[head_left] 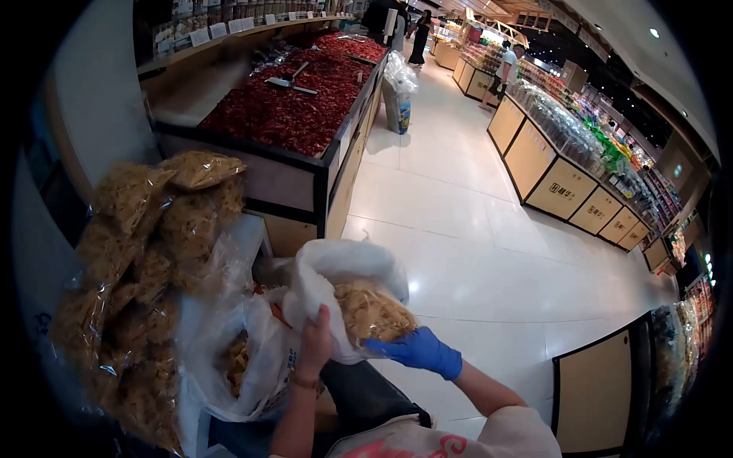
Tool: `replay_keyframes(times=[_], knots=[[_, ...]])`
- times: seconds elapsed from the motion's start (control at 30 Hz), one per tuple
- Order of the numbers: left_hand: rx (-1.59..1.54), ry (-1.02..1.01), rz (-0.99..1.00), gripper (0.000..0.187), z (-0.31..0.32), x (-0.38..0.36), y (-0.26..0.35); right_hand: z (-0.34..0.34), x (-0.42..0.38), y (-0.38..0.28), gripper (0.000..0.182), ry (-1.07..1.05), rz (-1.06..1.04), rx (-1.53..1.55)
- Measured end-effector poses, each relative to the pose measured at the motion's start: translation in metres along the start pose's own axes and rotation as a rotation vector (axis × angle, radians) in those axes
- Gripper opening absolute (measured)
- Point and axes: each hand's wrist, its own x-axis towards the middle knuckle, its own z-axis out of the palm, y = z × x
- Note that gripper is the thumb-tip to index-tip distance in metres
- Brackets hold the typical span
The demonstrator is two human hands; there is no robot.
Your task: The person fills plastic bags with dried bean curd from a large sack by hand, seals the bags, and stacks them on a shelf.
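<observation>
The bare left hand [315, 342] gripped the gathered rim of a white, thin plastic bag [336, 278], its fingers clamped on the crumpled plastic near the bag's mouth. The right hand [416, 350], in a blue rubber glove, was pressed against the bag's lower right side, its fingers curled on the plastic where a mass of pale yellow dried noodle-like strips [374, 313] showed through. The bag was held up in the air in front of the person, above a dark cart surface [359, 393] and just right of a second, larger clear plastic bag [244, 359] that held more of the same yellow strips.

To the left, a tall stack of clear packets filled with tan dried strips [145, 259] rose along the left edge of the view, touching the larger bag. Behind it stood a black-rimmed wooden display bin heaped with red dried chillies [290, 107], with a metal scoop [286, 80] lying on top near the bin's far end. The glossy white tiled floor [458, 229] ran down the aisle to the right, flanked by beige wooden display counters [561, 187]. A person in a white top [505, 69] stood far off beside those counters.
</observation>
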Motion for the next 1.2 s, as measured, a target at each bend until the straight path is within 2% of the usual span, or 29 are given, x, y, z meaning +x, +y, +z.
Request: replay_keyframes(times=[0.07, 0.1, 0.13, 0.2, 0.27, 0.33, 0.37, 0.4, 0.43, 0.47, 0.5, 0.53, 0.6, 0.63, 0.67, 0.7, 0.73, 0.77, 0.8, 0.87, 0.93, 0.97, 1.1, 1.17, 1.2], knots=[[-0.085, 0.039, 0.025, 0.04, -0.02, 0.001, 0.002, 0.021, 0.017, 0.016, 0.04, 0.052, -0.304, 0.083], [0.01, -0.02, 0.058, 0.034, -0.031, -0.001, 0.005, 0.02, 0.026, 0.012, 0.036, 0.01, -0.342, 0.139], [0.015, -0.009, 0.04, 0.034, -0.041, -0.001, 0.004, 0.029, 0.029, 0.012, 0.036, -0.002, -0.344, 0.157], [0.071, -0.174, -0.005, 0.029, -0.055, -0.005, -0.004, 0.066, 0.023, 0.015, 0.035, -0.051, -0.41, 0.027], [-0.264, -0.026, -0.1, 0.024, -0.061, -0.007, -0.017, 0.084, 0.014, 0.019, 0.036, -0.292, -0.384, 0.093], [-0.342, 0.05, -0.122, 0.019, -0.068, 0.004, -0.042, 0.081, 0.012, 0.025, 0.034, -0.562, -0.204, 0.175], [-0.336, 0.051, -0.148, 0.019, -0.068, 0.007, -0.04, 0.064, 0.008, 0.019, 0.034, -0.439, -0.263, 0.027], [0.149, -0.012, -0.059, 0.019, -0.065, 0.009, -0.033, 0.046, 0.005, 0.014, 0.033, -0.312, -0.318, -0.126], [0.634, -0.085, 0.035, 0.021, -0.063, 0.008, -0.031, 0.042, 0.002, 0.017, 0.035, -0.413, -0.223, -0.093], [0.638, -0.095, 0.018, 0.021, -0.057, 0.007, -0.036, 0.039, -0.001, 0.019, 0.036, -0.512, -0.129, -0.061], [0.704, -0.026, 0.196, 0.023, -0.047, 0.007, -0.042, 0.029, -0.004, 0.014, 0.041, -0.279, -0.258, -0.264], [0.764, 0.041, 0.377, 0.025, -0.036, 0.007, -0.046, 0.027, -0.011, 0.014, 0.041, -0.286, -0.252, -0.255], [0.661, 0.03, 0.392, 0.027, -0.013, 0.006, -0.044, 0.024, -0.025, 0.014, 0.041, -0.255, 0.076, -0.059], [0.567, -0.103, 0.2, 0.027, -0.004, 0.004, -0.044, 0.023, -0.034, 0.007, 0.04, -0.043, 0.111, 0.042], [0.468, -0.229, 0.008, 0.027, 0.004, 0.0, -0.046, 0.033, -0.041, 0.005, 0.04, -0.056, 0.113, 0.048], [0.468, -0.229, -0.004, 0.027, 0.01, -0.004, -0.05, 0.05, -0.044, 0.002, 0.04, 0.012, 0.057, 0.038], [0.38, -0.381, -0.047, 0.026, 0.015, -0.005, -0.054, 0.065, -0.045, 0.0, 0.041, 0.086, 0.001, 0.029], [0.292, -0.534, -0.09, 0.026, 0.015, -0.007, -0.057, 0.07, -0.036, -0.006, 0.037, 0.163, -0.012, 0.233], [0.3, -0.538, -0.096, 0.026, 0.012, -0.013, -0.047, 0.081, -0.033, -0.001, 0.037, 0.167, -0.007, 0.242], [-0.287, -0.399, -0.301, 0.025, 0.001, -0.027, -0.026, 0.122, -0.027, 0.021, 0.043, -0.217, 0.507, 0.354], [-0.284, -0.423, -0.279, 0.025, -0.019, -0.036, -0.024, 0.148, -0.027, 0.053, 0.052, -0.194, 0.567, 0.838], [-0.295, -0.446, -0.248, 0.024, -0.027, -0.037, -0.023, 0.152, -0.024, 0.061, 0.052, -0.149, 0.565, 0.935], [-0.456, -0.483, -0.396, 0.025, -0.032, -0.024, -0.018, 0.143, -0.002, 0.086, 0.053, -0.053, 0.533, 0.743], [-0.362, -0.206, -0.285, 0.028, -0.023, -0.017, -0.024, 0.13, -0.002, 0.093, 0.054, -0.049, 0.504, 0.657], [-0.364, -0.204, -0.288, 0.028, -0.022, -0.015, -0.027, 0.12, -0.004, 0.091, 0.054, -0.05, 0.475, 0.616]])
